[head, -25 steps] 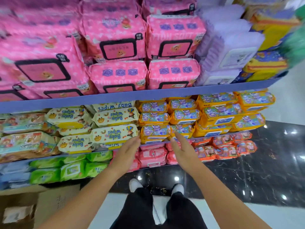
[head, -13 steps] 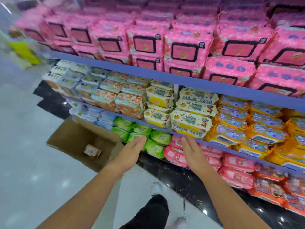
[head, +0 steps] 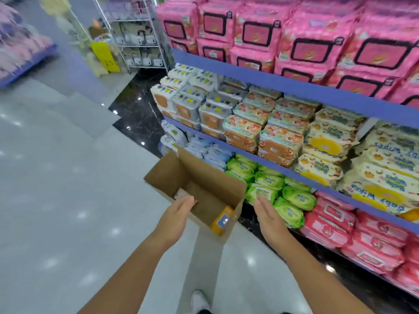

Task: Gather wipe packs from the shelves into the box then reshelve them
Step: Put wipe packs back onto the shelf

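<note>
An open cardboard box (head: 210, 182) stands on the floor beside the shelves. An orange-yellow wipe pack (head: 222, 220) lies inside at its near corner. My left hand (head: 175, 215) is flat and empty over the box's near edge. My right hand (head: 267, 213) is flat and empty just right of the box, in front of the green wipe packs (head: 292, 198). The shelves (head: 294, 87) hold pink packs on top, cream "Baby Wipes" packs (head: 385, 180) and orange packs in the middle, and pink packs (head: 353, 232) at the bottom.
A glossy pale floor (head: 68, 200) spreads to the left, with a black marble strip along the shelf base. A wire rack (head: 138, 37) and a yellow sign (head: 104, 56) stand at the far end of the aisle. My white shoe (head: 199, 301) shows below.
My view has swung left along the shelves, from the orange packs to the box. Both empty hands now hover at the box instead of before the shelf packs.
</note>
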`<state>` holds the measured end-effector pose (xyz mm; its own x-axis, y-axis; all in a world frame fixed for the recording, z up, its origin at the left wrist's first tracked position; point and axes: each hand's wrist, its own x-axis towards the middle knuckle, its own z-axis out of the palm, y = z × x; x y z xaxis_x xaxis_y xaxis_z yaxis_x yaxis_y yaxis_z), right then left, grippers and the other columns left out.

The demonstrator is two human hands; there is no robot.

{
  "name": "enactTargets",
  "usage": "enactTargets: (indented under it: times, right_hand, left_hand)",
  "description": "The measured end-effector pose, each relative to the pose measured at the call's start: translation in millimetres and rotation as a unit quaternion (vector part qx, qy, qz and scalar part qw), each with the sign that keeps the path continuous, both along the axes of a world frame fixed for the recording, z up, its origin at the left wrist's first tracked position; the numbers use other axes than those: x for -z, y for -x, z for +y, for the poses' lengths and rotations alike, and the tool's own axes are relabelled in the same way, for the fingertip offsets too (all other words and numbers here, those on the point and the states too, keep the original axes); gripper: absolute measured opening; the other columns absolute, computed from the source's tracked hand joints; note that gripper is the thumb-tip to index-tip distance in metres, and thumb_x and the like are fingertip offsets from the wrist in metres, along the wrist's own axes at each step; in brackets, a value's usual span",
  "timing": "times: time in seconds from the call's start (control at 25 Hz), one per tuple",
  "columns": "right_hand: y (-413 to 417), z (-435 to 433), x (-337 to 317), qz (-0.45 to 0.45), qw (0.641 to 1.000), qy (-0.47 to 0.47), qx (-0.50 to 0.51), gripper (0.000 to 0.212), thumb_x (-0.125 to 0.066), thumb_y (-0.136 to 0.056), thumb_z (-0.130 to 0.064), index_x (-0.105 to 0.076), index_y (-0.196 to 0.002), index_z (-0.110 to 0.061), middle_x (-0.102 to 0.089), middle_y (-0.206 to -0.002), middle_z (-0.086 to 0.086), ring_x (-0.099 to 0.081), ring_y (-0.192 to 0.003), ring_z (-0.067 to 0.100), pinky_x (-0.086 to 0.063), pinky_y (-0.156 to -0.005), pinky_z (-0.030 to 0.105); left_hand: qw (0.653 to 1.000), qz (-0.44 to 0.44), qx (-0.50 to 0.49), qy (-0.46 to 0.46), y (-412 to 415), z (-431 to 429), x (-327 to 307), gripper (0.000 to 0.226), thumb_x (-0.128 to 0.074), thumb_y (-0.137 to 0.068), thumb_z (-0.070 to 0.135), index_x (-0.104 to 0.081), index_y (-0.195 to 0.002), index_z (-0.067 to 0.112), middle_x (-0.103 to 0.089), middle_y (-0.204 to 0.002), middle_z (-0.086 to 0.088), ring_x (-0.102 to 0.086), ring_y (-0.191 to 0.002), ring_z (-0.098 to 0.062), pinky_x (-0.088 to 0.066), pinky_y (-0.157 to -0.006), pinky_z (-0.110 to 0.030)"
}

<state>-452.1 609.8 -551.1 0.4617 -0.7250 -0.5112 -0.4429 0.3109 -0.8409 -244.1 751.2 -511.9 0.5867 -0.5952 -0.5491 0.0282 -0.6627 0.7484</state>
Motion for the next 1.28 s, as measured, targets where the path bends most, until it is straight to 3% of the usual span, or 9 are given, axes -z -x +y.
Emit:
enactTargets:
  times: [0.12, 0.32, 0.64, 0.76, 0.84, 0.92, 1.0, 1.2, 1.28]
  right_hand:
    - [-64, 17, 26, 0.003, 0.999, -0.048, 0.020, 0.054, -0.039, -0.104, -0.045, -0.032, -0.154, -0.025, -0.036, -0.151, -0.012, -0.031, -0.136, 0.003, -0.023, -0.109, 0.022]
    - [-146, 3, 92, 0.004, 0.996, -0.084, 0.038, 0.054, -0.036, -0.104, -0.048, -0.035, -0.153, -0.024, -0.036, -0.156, -0.007, -0.034, -0.141, 0.009, -0.023, -0.115, 0.025]
    - [-255, -71, 259, 0.079, 0.988, -0.131, 0.036, 0.061, -0.029, -0.103, -0.056, -0.028, -0.156, -0.026, -0.035, -0.159, -0.004, -0.032, -0.145, 0.022, -0.023, -0.116, 0.038]
    - [-288, -85, 356, 0.109, 0.978, -0.157, 0.078, 0.066, -0.027, -0.100, -0.062, -0.031, -0.155, -0.025, -0.035, -0.159, -0.001, -0.033, -0.145, 0.025, -0.022, -0.117, 0.042]
    - [-300, -83, 431, 0.140, 0.966, -0.195, 0.097, 0.068, -0.027, -0.099, -0.065, -0.030, -0.155, -0.027, -0.033, -0.160, 0.001, -0.028, -0.148, 0.028, -0.019, -0.117, 0.043]
    - [-305, -82, 510, 0.166, 0.954, -0.213, 0.131, 0.067, -0.031, -0.100, -0.063, -0.031, -0.154, -0.025, -0.038, -0.157, 0.005, -0.033, -0.145, 0.030, -0.027, -0.111, 0.040]
    - [-302, -77, 573, 0.174, 0.944, -0.225, 0.169, 0.069, -0.040, -0.097, -0.063, -0.038, -0.150, -0.019, -0.050, -0.144, 0.010, -0.046, -0.132, 0.030, -0.035, -0.100, 0.036]
    - [-294, -64, 685, 0.273, 0.910, -0.191, 0.248, 0.073, -0.046, -0.089, -0.064, -0.052, -0.131, -0.005, -0.055, -0.125, 0.020, -0.050, -0.126, 0.040, -0.039, -0.098, 0.040]
    - [-290, -62, 713, 0.322, 0.888, -0.158, 0.286, 0.076, -0.054, -0.089, -0.061, -0.047, -0.138, -0.003, -0.048, -0.138, 0.021, -0.047, -0.128, 0.041, -0.040, -0.103, 0.043]
  left_hand:
    - [0.999, 0.004, 0.033, -0.028, -59, 0, 11, 0.017, -0.042, -0.106, 0.040, -0.059, -0.105, 0.043, -0.058, -0.111, 0.026, -0.054, -0.115, -0.005, -0.036, -0.104, -0.029]
    - [0.992, -0.019, 0.075, -0.100, -147, -34, 48, 0.024, -0.042, -0.104, 0.050, -0.053, -0.123, 0.039, -0.057, -0.131, 0.010, -0.050, -0.127, -0.012, -0.036, -0.112, -0.034]
    - [0.970, -0.029, 0.135, -0.198, -269, -130, 162, 0.024, -0.041, -0.103, 0.056, -0.057, -0.113, 0.040, -0.060, -0.121, 0.012, -0.054, -0.118, -0.012, -0.039, -0.103, -0.033]
    - [0.957, -0.041, 0.159, -0.241, -307, -167, 249, 0.024, -0.044, -0.101, 0.059, -0.059, -0.102, 0.041, -0.062, -0.111, 0.015, -0.057, -0.112, -0.013, -0.042, -0.098, -0.034]
    - [0.940, -0.051, 0.187, -0.281, -330, -184, 320, 0.033, -0.045, -0.099, 0.062, -0.060, -0.113, 0.038, -0.063, -0.117, 0.011, -0.058, -0.112, -0.015, -0.043, -0.101, -0.036]
    - [0.927, -0.063, 0.203, -0.309, -349, -198, 406, 0.044, -0.048, -0.098, 0.061, -0.063, -0.121, 0.027, -0.065, -0.125, 0.003, -0.060, -0.114, -0.018, -0.044, -0.105, -0.038]
    - [0.917, -0.052, 0.209, -0.335, -358, -203, 478, 0.041, -0.049, -0.100, 0.056, -0.063, -0.114, 0.021, -0.065, -0.125, -0.002, -0.061, -0.109, -0.019, -0.043, -0.102, -0.035]
    - [0.863, -0.068, 0.284, -0.413, -374, -204, 620, 0.055, -0.053, -0.098, 0.054, -0.057, -0.137, 0.015, -0.061, -0.134, -0.008, -0.058, -0.117, -0.028, -0.043, -0.104, -0.037]
    - [0.858, -0.075, 0.289, -0.419, -377, -206, 663, 0.061, -0.061, -0.093, 0.050, -0.054, -0.141, 0.012, -0.060, -0.136, -0.009, -0.059, -0.119, -0.030, -0.046, -0.107, -0.041]
